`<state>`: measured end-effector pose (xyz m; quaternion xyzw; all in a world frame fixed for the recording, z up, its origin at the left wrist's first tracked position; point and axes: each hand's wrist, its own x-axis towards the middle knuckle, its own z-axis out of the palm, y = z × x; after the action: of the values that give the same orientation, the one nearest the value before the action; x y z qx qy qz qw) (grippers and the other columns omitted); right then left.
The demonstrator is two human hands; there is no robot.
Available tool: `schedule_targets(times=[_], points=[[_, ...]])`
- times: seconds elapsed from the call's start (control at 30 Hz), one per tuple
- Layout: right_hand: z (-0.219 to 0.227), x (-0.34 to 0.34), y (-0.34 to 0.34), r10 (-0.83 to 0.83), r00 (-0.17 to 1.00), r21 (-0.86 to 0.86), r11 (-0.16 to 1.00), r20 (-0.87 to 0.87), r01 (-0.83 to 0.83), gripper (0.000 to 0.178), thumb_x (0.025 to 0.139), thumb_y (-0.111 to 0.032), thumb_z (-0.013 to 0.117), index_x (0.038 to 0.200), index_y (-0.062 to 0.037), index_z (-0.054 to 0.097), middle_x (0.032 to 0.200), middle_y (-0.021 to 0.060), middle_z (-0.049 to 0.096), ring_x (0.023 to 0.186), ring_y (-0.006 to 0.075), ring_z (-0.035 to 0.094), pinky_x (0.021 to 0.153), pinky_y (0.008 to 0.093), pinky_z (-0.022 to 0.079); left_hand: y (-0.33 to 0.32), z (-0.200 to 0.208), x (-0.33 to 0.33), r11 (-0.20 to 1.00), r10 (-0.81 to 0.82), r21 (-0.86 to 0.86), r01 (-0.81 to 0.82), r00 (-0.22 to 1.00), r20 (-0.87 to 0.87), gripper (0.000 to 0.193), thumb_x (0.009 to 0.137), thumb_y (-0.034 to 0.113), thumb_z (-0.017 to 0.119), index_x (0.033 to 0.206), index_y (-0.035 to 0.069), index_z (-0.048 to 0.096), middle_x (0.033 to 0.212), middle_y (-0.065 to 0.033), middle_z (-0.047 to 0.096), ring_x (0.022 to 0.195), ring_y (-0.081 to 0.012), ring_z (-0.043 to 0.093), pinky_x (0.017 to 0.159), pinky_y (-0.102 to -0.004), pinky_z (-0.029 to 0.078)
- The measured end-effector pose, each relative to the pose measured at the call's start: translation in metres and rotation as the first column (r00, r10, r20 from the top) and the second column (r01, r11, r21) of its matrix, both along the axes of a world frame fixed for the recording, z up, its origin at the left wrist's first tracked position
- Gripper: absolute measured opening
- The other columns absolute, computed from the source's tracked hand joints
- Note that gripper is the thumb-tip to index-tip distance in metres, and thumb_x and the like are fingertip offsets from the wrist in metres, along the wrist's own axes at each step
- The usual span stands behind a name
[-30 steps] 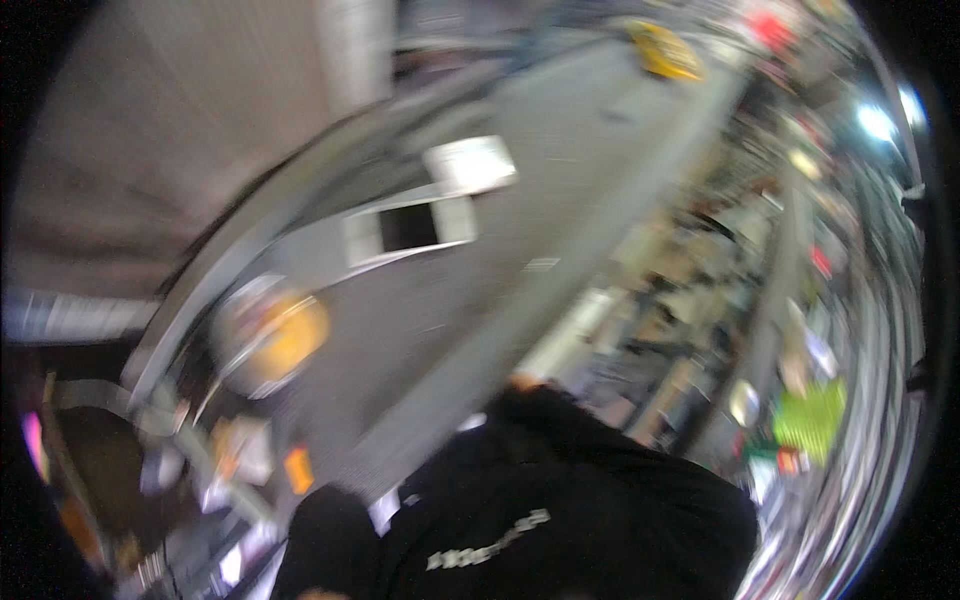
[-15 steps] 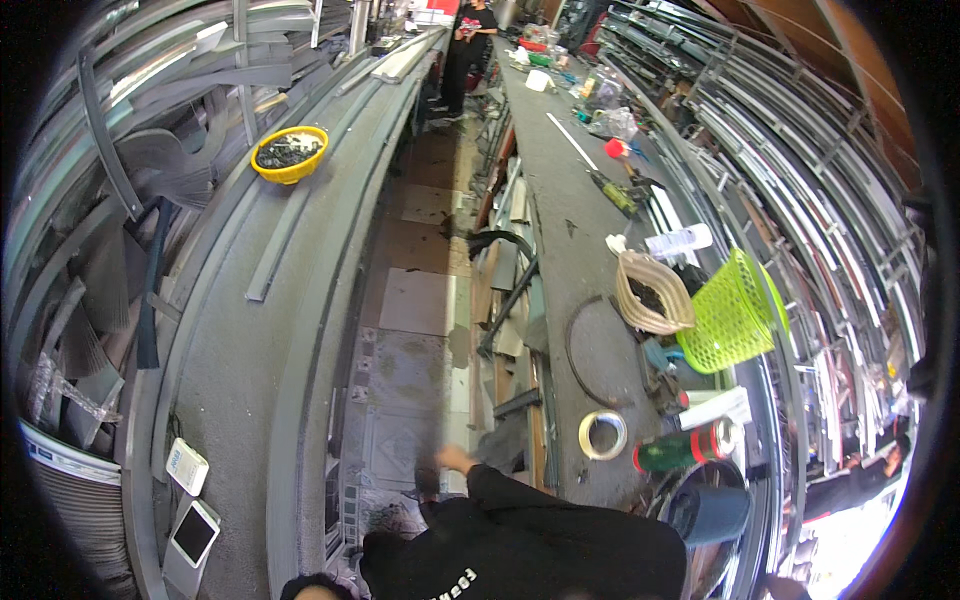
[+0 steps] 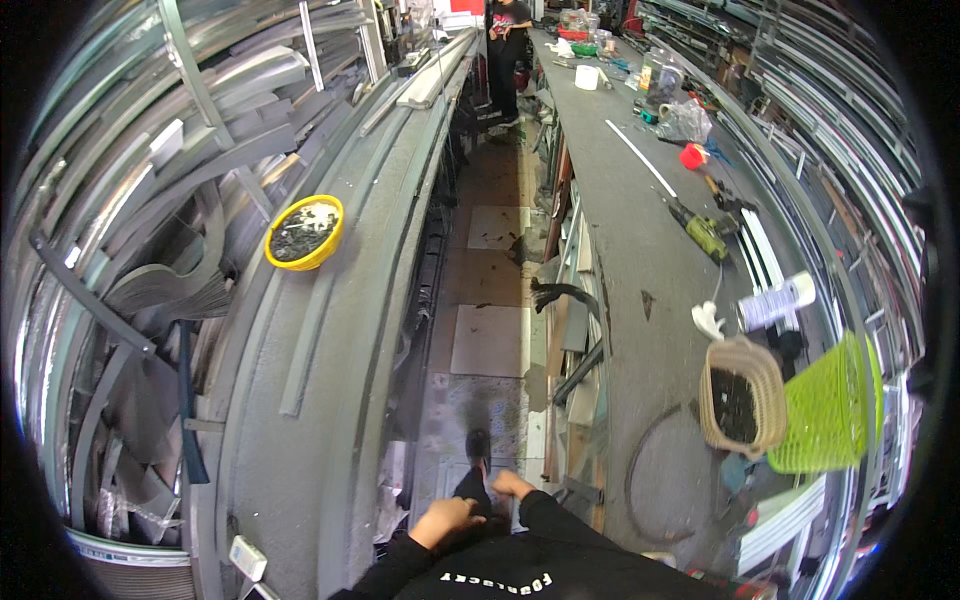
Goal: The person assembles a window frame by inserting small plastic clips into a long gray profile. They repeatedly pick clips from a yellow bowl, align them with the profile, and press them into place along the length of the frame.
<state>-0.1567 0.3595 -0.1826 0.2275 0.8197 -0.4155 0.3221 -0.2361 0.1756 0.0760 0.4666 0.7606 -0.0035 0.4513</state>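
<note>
My left hand is low in front of my body, over the aisle floor, with the back of the hand up. My right hand is just ahead of it and to the right, also in the air. Both are smeared by motion and their fingers are partly hidden, so I cannot make out a held thing. Neither touches a bench. My shoe shows on the floor beyond them. Nearest on the right bench is a dark curved strip; a beige basket with dark small pieces stands past it.
Along the left bench lie long grey profiles; a yellow bowl of small dark parts stands there. The right bench bears a green basket, a green drill and a spray can. Another person stands at the aisle's far end.
My left hand has come into view beside the right one. The view has shifted, so the bowl and baskets sit lower. The tape roll and green flask are no longer plainly visible.
</note>
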Motion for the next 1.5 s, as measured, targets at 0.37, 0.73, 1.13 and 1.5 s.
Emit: schedule_targets(times=[0.37, 0.73, 1.13, 1.5], points=[[0.052, -0.261, 0.208, -0.516, 0.851, -0.104, 0.856, -0.1, 0.507, 0.028, 0.081, -0.025, 0.06, 0.071, -0.0033, 0.074, 0.07, 0.015, 0.071, 0.069, 0.0306, 0.072, 0.071, 0.0412, 0.056, 0.224, 0.114, -0.232, 0.937, -0.089, 0.277, 0.213, 0.912, -0.401, 0.052, 0.093, 0.051, 0.058, 0.127, 0.011, 0.06, 0.104, -0.0171, 0.068, 0.095, -0.0362, 0.067, 0.084, -0.0472, 0.052], [0.029, -0.382, 0.387, -0.251, 0.963, 0.23, 0.936, -0.099, 0.267, 0.026, 0.077, -0.024, 0.068, 0.087, -0.0009, 0.075, 0.083, 0.0216, 0.071, 0.082, 0.0345, 0.068, 0.072, 0.0422, 0.053, 0.432, 0.134, -0.367, 0.735, -0.164, 0.638, 0.23, 0.973, -0.162, 0.052, 0.093, 0.045, 0.06, 0.13, 0.007, 0.058, 0.112, -0.0182, 0.066, 0.102, -0.037, 0.065, 0.087, -0.0456, 0.052], [0.103, -0.659, 0.44, -0.033, 0.999, 0.208, 0.978, -0.012, 0.034, 0.041, 0.084, -0.024, 0.057, 0.114, 0.0015, 0.068, 0.121, 0.0249, 0.065, 0.114, 0.0434, 0.062, 0.095, 0.0495, 0.05, 0.32, 0.106, -0.492, 0.228, 0.926, 0.667, -0.709, -0.055, -0.374, 0.088, 0.073, 0.029, 0.082, 0.145, 0.005, 0.038, 0.147, -0.0304, 0.03, 0.137, -0.0492, 0.027, 0.114, -0.0579, 0.023], [0.03, -0.721, 0.416, 0.587, 0.783, 0.02, 0.797, 0.203, -0.603, 0.029, 0.081, -0.025, 0.06, 0.097, -0.0066, 0.075, 0.089, 0.0111, 0.073, 0.076, 0.0289, 0.067, 0.069, 0.0455, 0.052, 0.324, 0.126, -0.513, 0.388, 0.889, 0.829, -0.403, -0.072, -0.452, 0.041, 0.074, 0.033, 0.083, 0.103, 0.008, 0.066, 0.122, -0.0166, 0.061, 0.115, -0.0385, 0.055, 0.097, -0.0519, 0.042]])
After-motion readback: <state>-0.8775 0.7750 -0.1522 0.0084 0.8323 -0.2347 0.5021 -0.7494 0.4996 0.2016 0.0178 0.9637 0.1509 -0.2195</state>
